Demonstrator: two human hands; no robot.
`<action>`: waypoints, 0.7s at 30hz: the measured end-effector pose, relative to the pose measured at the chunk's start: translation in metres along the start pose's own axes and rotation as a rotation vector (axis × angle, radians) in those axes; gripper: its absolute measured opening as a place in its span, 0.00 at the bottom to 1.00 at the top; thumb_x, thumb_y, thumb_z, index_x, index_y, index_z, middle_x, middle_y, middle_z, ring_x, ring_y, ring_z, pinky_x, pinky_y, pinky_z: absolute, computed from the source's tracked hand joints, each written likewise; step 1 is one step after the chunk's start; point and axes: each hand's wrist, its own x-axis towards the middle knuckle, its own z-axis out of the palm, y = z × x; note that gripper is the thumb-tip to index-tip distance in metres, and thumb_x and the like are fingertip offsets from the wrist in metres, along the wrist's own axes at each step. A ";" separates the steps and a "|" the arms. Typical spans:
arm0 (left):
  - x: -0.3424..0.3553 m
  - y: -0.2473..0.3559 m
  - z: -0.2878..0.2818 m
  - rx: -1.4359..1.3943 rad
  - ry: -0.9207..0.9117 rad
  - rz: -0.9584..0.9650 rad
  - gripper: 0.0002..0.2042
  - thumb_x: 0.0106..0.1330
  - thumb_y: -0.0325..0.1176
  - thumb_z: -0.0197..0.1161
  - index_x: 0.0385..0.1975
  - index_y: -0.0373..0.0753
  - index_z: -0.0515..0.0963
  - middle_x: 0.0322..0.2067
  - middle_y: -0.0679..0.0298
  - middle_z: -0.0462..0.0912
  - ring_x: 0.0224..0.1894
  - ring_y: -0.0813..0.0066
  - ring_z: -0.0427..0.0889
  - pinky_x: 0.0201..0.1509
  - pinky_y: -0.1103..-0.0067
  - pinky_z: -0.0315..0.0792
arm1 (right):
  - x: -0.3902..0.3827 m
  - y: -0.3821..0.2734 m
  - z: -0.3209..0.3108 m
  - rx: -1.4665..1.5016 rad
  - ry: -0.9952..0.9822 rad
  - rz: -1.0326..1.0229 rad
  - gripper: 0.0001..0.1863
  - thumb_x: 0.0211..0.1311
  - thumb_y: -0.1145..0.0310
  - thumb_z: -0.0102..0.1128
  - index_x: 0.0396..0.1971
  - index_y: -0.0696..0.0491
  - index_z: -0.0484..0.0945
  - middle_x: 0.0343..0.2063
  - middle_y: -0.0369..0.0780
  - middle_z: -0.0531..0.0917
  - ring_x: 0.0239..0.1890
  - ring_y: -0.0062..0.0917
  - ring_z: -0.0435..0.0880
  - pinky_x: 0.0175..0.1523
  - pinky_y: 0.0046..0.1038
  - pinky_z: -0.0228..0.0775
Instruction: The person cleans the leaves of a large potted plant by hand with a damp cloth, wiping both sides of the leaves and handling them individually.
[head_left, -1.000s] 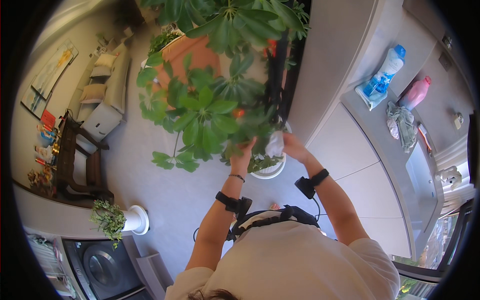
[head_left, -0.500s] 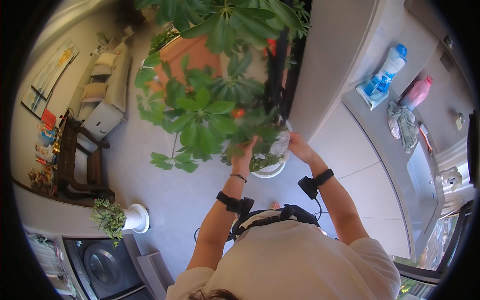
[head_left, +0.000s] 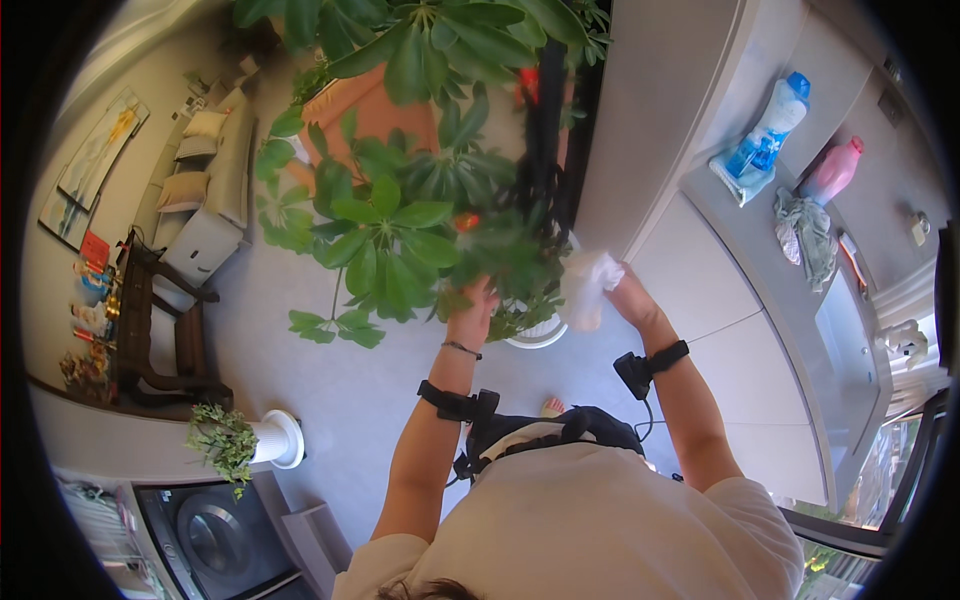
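In my right hand [head_left: 627, 292] is a crumpled, thin white tissue [head_left: 588, 287], pinched at its upper right and hanging down, to the right of the plant. My left hand [head_left: 472, 310] is raised among the lower leaves of a tall, leafy green potted plant [head_left: 385, 240]. Its fingers look curled, but leaves partly cover them and I cannot make out what they hold. Below the foliage, between my hands, shows the rim of a white pot [head_left: 540, 334] with smaller leaves over it. Each of my forearms wears a black strap with a small device.
A grey counter [head_left: 745, 235] on the right bears a blue-capped bottle [head_left: 772, 130], a pink bottle [head_left: 835, 170] and a grey cloth [head_left: 808, 240] near a sink. At left stand a white-potted plant [head_left: 278, 440], a washing machine [head_left: 212, 535], a dark wooden table [head_left: 140, 310] and a sofa [head_left: 215, 190].
My right hand has drawn the tissue away from the plant, to the right, and more of the tissue shows. My left hand stays among the leaves, and the view has shifted slightly.
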 end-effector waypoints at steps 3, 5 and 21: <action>0.004 -0.003 -0.005 -0.096 0.007 -0.071 0.13 0.57 0.25 0.57 0.42 0.39 0.70 0.42 0.62 0.73 0.44 0.67 0.74 0.44 0.73 0.72 | -0.004 0.007 0.010 -0.198 -0.126 -0.003 0.17 0.56 0.65 0.47 0.42 0.59 0.73 0.37 0.38 0.78 0.39 0.19 0.75 0.45 0.21 0.66; -0.004 0.004 0.010 -0.087 -0.128 -0.051 0.11 0.57 0.30 0.57 0.40 0.41 0.71 0.40 0.67 0.73 0.43 0.76 0.72 0.43 0.79 0.70 | -0.007 -0.001 0.035 -0.261 -0.161 0.052 0.21 0.55 0.59 0.47 0.42 0.59 0.72 0.37 0.38 0.77 0.39 0.19 0.75 0.44 0.20 0.65; -0.008 0.020 0.007 0.119 -0.052 -0.236 0.18 0.52 0.25 0.64 0.43 0.43 0.70 0.42 0.71 0.73 0.45 0.79 0.71 0.46 0.80 0.67 | -0.013 0.022 0.091 -0.029 -0.057 0.008 0.17 0.50 0.70 0.54 0.41 0.60 0.73 0.37 0.37 0.77 0.39 0.18 0.75 0.45 0.20 0.65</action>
